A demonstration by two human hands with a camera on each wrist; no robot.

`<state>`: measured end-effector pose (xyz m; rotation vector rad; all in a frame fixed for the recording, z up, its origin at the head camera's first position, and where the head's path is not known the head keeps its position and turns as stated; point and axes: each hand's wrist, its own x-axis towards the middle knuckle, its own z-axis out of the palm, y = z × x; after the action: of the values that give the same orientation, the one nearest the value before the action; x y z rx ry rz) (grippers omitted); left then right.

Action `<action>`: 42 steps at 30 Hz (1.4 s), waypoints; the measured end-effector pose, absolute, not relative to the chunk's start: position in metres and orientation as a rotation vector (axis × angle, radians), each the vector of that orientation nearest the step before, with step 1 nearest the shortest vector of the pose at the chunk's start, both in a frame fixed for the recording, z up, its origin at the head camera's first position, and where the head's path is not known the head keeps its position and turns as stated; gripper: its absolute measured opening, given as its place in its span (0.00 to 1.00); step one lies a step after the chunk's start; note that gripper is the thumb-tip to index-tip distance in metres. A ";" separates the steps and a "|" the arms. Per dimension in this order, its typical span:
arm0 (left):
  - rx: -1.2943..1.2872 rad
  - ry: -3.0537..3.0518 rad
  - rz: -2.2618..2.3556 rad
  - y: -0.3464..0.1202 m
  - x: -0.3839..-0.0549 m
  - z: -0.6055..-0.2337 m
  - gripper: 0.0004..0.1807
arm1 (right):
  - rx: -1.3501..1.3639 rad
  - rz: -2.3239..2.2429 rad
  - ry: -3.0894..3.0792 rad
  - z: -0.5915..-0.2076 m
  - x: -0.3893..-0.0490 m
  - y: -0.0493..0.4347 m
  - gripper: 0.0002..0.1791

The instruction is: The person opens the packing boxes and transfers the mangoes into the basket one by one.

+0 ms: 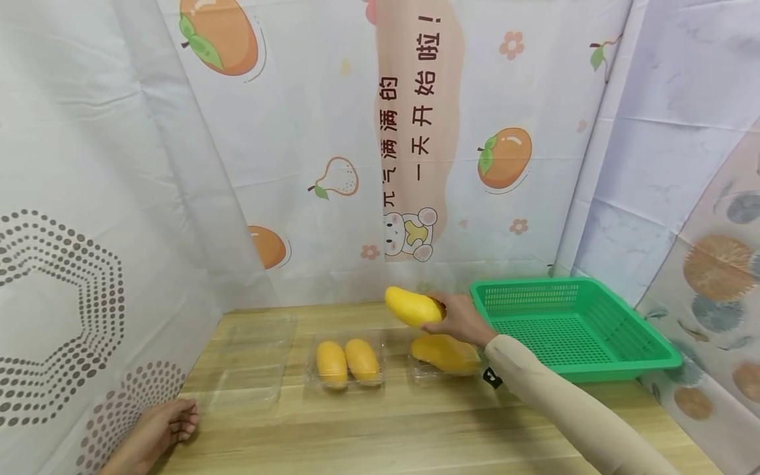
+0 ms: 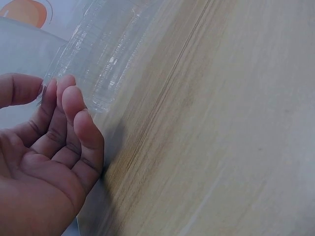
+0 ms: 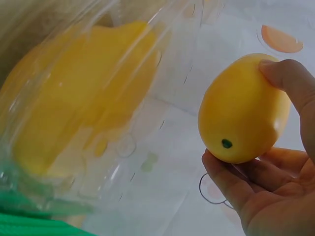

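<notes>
My right hand (image 1: 460, 318) grips a yellow mango (image 1: 410, 307) between thumb and fingers, held up above a transparent plastic box (image 1: 417, 376). A mango (image 1: 442, 354) lies inside that box; how many it holds cannot be told. In the right wrist view, the gripped mango (image 3: 241, 113) shows a small dark green spot at one end. Two mangoes (image 1: 331, 363) lie side by side in the middle transparent box (image 1: 378, 336). My left hand (image 1: 160, 425), fingers loosely curled and holding nothing, rests at the table's left edge, near another transparent box (image 2: 113, 59).
A green plastic basket (image 1: 656, 361) with a perforated bottom stands at the right, behind my right forearm. Printed curtains (image 1: 332, 119) close off the back and both sides of the wooden table (image 1: 332, 442). A small black tag (image 1: 492, 377) lies beside the right box.
</notes>
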<state>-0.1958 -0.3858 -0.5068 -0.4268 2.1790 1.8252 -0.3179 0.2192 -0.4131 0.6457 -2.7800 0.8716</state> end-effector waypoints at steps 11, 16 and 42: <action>-0.356 2.131 1.847 -0.389 -0.196 -0.506 0.16 | 0.603 0.864 -2.746 -0.404 -0.313 0.247 0.36; -0.366 2.148 1.839 -0.388 -0.196 -0.505 0.16 | 0.580 0.866 -2.758 -0.405 -0.312 0.257 0.37; -0.351 2.174 1.821 -0.387 -0.194 -0.504 0.16 | 0.507 0.818 -2.764 -0.401 -0.301 0.307 0.38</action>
<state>-0.1944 -0.3869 -0.5039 -0.3510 2.1739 1.8212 -0.3006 0.3072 -0.4014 0.5072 -2.7640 0.8183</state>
